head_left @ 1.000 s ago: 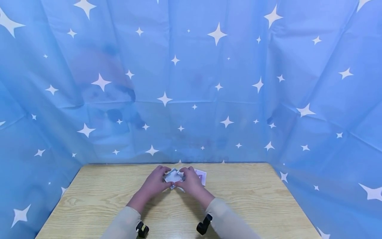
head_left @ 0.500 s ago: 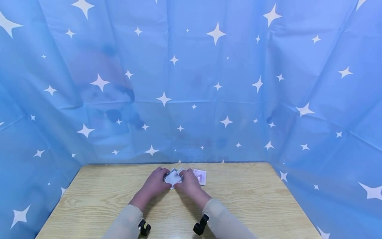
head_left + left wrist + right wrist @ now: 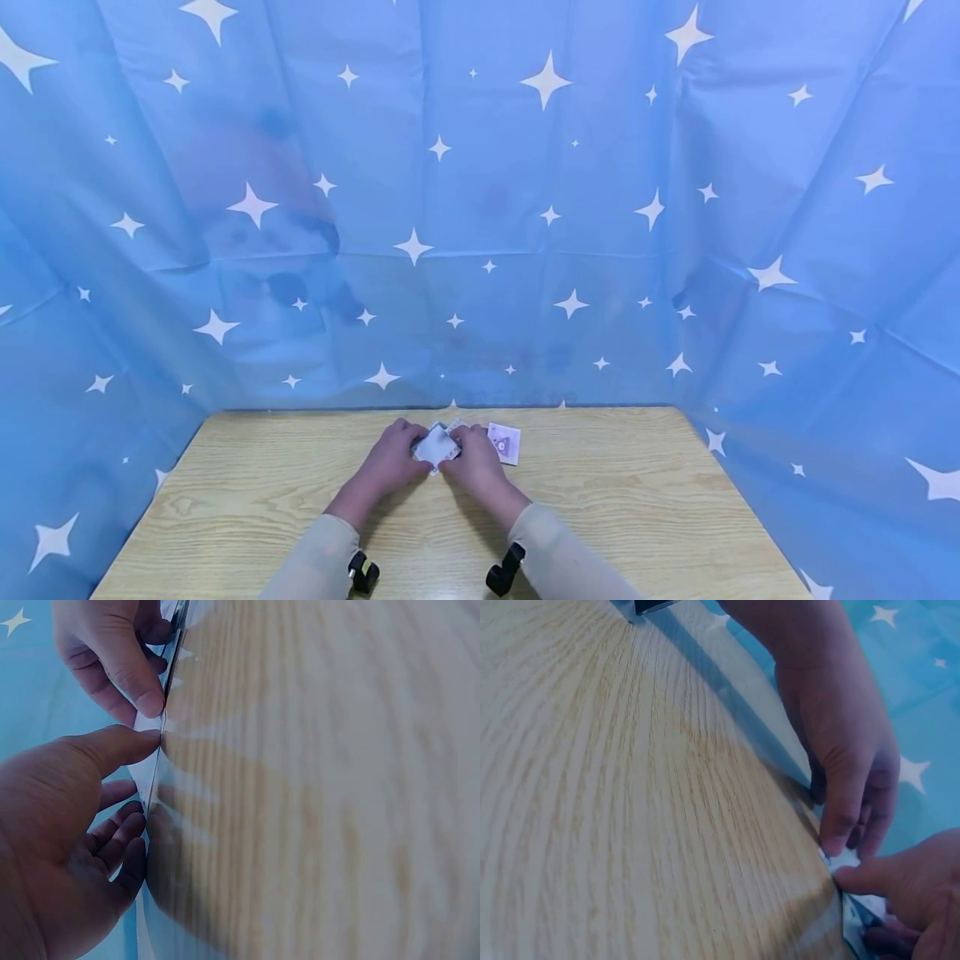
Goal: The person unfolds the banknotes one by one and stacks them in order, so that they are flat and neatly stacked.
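Pinching a small white-topped stack of cards [image 3: 435, 447] between thumb and fingers, my left hand [image 3: 387, 458] sits at the lower centre of the head view, and my right hand [image 3: 477, 463] pinches the same stack from its right side. Both thumbs are on the near side, with fingers curved round toward the far side. From the left wrist I see what the head view shows too small: my two thumb tips close together along the edge, a thin dark line running down it, and my left fingers bent behind. At its lower right, the right wrist view gives a bluish edge beneath the white face, beside my right fingers, which are partly lost in shadow. Only the head view shows a patterned piece [image 3: 455, 424] poking out just behind the stack and, just right of my right hand, a pink card [image 3: 504, 443] with a purple figure, flat on the wood-grain table [image 3: 630, 508]. Toward the bottom edge come my pale sleeves [image 3: 313, 560], a black device [image 3: 363, 572] at each wrist. Beyond the table, filling the upper frame, hangs a blue curtain [image 3: 480, 200] with white stars.
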Tool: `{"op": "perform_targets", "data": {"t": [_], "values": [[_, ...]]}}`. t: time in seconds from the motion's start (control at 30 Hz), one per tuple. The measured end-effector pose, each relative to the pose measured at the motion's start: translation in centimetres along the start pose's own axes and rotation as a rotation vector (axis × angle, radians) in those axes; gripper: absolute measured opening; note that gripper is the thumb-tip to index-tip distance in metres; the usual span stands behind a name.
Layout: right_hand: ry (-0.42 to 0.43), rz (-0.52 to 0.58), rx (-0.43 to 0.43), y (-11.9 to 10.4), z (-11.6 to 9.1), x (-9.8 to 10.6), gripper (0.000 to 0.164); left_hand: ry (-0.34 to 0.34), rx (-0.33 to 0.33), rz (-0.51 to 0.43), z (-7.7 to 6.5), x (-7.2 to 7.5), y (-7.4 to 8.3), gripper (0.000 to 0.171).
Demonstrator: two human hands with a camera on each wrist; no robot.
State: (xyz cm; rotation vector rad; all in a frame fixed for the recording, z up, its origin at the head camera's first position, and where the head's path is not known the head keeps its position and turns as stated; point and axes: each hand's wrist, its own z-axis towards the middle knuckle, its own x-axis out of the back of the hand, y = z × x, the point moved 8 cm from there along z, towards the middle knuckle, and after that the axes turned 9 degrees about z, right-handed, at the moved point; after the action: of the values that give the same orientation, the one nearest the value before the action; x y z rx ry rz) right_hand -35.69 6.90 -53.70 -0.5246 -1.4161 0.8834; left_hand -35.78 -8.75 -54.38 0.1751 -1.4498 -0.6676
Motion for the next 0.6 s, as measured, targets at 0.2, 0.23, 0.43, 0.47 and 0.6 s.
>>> {"op": "perform_targets", "data": {"t": [0.2,0.23,0.43,0.47,0.6], "values": [[0.017,0.082,0.035,-0.1,-0.1,0.3,0.046,0.015,-0.007,0.01,-0.1,0.0,0.2,0.059],[0.016,0.093,0.036,0.0,-0.1,0.3,0.045,0.019,-0.007,0.01,-0.1,0.0,0.2,0.059],[0.03,0.234,0.031,0.2,-0.1,0.8,0.035,0.043,-0.004,-0.021,-0.3,0.3,0.3,0.057],[0.035,0.268,0.025,0.3,0.0,0.9,0.034,0.049,-0.006,-0.031,-0.3,0.4,0.3,0.057],[0.045,0.367,-0.016,0.7,0.1,1.2,0.031,0.068,-0.01,-0.071,-0.3,0.7,0.2,0.054]]}}
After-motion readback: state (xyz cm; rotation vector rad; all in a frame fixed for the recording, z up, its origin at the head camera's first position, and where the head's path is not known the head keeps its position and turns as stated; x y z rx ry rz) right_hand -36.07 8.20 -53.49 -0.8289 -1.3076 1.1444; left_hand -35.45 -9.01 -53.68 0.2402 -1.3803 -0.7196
